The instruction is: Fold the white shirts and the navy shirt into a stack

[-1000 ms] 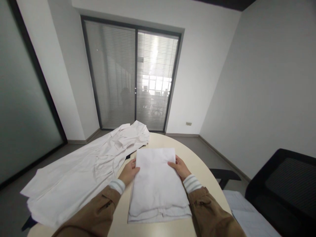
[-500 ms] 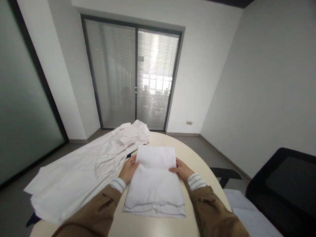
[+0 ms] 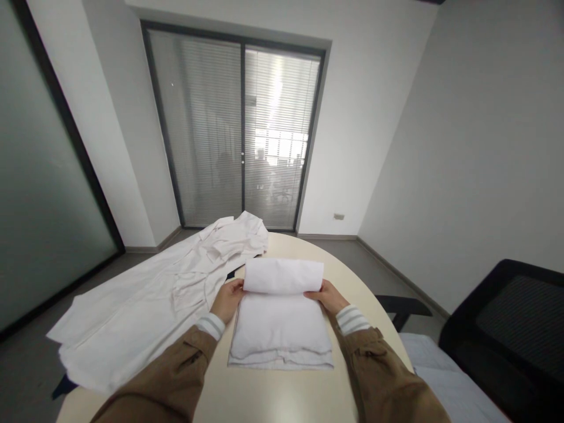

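Observation:
In front of me on the pale round table point(image 3: 247, 396) lies a white folded garment point(image 3: 282, 329), its layered edges towards me. The far end is turned over into a raised flap. My left hand point(image 3: 228, 299) pinches the flap's left side, fingers partly hidden by the fabric. On the opposite side, my right hand point(image 3: 329, 296) grips the flap's right corner, thumb lying on top of the cloth. Left of the folded piece, a long white coat-like garment point(image 3: 141, 311) is spread out, with wrinkles and gathered folds.
Dark blue material point(image 3: 65, 386) shows under the spread garment. A black mesh chair point(image 3: 506, 335) stands at the right, its armrest point(image 3: 403, 305) near the table edge, with light cloth point(image 3: 445, 370) on its seat. Beyond the table are glazed panels with blinds point(image 3: 198, 135).
The far part of the folded garment has been turned over towards me into a thicker flap, and the piece looks shorter. Both hands keep hold of its sides.

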Motion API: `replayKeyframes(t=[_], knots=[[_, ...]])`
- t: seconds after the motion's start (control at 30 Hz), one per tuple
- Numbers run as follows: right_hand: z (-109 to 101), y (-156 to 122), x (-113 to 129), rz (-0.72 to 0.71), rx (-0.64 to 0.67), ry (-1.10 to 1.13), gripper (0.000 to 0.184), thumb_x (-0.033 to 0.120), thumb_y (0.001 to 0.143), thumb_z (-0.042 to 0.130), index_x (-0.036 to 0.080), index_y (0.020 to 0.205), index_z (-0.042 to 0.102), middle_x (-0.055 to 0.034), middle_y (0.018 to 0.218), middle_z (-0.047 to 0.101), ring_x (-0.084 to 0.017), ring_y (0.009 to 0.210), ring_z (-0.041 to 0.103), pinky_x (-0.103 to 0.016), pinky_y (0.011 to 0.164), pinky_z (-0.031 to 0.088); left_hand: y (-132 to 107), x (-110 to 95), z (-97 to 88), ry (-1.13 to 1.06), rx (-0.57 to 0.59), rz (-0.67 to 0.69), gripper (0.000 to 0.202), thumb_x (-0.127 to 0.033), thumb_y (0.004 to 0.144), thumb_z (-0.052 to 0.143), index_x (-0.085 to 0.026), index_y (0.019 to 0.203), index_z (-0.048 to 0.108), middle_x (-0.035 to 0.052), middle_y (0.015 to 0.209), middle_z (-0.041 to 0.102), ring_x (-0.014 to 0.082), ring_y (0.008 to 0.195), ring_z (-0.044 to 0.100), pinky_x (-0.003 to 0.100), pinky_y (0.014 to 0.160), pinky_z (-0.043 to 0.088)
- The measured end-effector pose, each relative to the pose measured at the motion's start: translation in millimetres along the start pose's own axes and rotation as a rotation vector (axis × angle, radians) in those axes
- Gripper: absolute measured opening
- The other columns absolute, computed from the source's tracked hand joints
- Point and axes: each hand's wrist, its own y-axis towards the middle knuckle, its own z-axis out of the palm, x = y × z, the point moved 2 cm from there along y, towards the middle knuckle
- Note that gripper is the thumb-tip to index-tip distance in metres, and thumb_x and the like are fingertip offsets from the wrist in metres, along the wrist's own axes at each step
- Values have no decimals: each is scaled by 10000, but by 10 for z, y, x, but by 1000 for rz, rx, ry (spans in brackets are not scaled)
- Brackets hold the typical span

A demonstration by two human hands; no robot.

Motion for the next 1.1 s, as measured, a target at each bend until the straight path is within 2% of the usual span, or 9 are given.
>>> replayKeyframes(t=[0.13, 0.2, 0.3, 0.4, 0.5, 0.67, 0.87, 0.97, 1.1], knots=[[-68, 13, 1, -63, -9, -125, 436, 305, 558, 860, 208, 971, 760, -94, 1111, 739, -334, 1150, 617, -501, 1065, 404, 12, 37, -39, 10, -41, 9, 126, -233, 608, 726, -189, 726, 713, 69, 892, 764, 328, 1044, 654, 407, 921, 510], [-97, 26, -24, -41, 21, -121, 316, 359, 592, 841, 198, 853, 764, -106, 1099, 740, -335, 1104, 642, -494, 1025, 437, 15, 69, -34, -22, -54, 2, 107, -263, 624, 725, -196, 693, 677, 82, 923, 764, 319, 1035, 660, 402, 916, 510], [-108, 54, -68, 4, 44, -42, 306, 407, 578, 844, 182, 760, 745, -122, 1123, 727, -319, 1016, 681, -467, 936, 498, 12, 113, -5, -185, -68, -6, 204, -308, 622, 757, -194, 657, 591, 112, 1040, 750, 301, 1020, 670, 394, 890, 516], [-80, 73, -83, -5, 23, -45, 401, 379, 580, 851, 196, 921, 745, -101, 1062, 742, -274, 943, 696, -437, 896, 515, 5, 141, 11, -294, -98, -25, 309, -383, 649, 779, -192, 819, 605, 119, 1086, 736, 276, 989, 685, 391, 853, 529], [-39, 66, -72, -29, -3, -101, 514, 350, 604, 835, 212, 1081, 703, -70, 1000, 752, -250, 921, 693, -436, 903, 513, 1, 155, -3, -158, -142, -47, 412, -473, 738, 715, -191, 1029, 643, 99, 1049, 741, 270, 1021, 674, 386, 890, 518], [-16, 42, -40, -39, -8, -108, 488, 334, 607, 817, 206, 1065, 709, -74, 1033, 747, -260, 968, 681, -455, 931, 503, -3, 118, -23, -8, -156, 0, 428, -535, 786, 639, -155, 970, 712, 109, 1119, 718, 291, 1153, 602, 368, 1046, 412], [-45, 54, -94, -28, -42, -36, 429, 281, 581, 824, 210, 996, 742, -64, 975, 759, -254, 928, 693, -452, 926, 503, -50, 55, 43, -154, -90, -132, 477, -474, 721, 705, -159, 1078, 676, 68, 891, 748, 269, 912, 690, 354, 818, 529], [-58, 66, -142, -14, -65, 4, 417, 282, 589, 821, 218, 995, 751, -61, 962, 764, -253, 914, 700, -455, 924, 505, -71, 61, 77, -231, -102, -174, 492, -448, 689, 709, -167, 1088, 648, 31, 804, 730, 229, 779, 690, 317, 711, 530], [-72, 80, -155, -20, -57, -31, 401, 300, 593, 828, 211, 980, 769, -77, 997, 764, -269, 944, 701, -478, 963, 490, -65, 110, 77, -237, -126, -173, 453, -412, 654, 691, -175, 1036, 637, 8, 775, 710, 200, 729, 670, 275, 650, 502]])
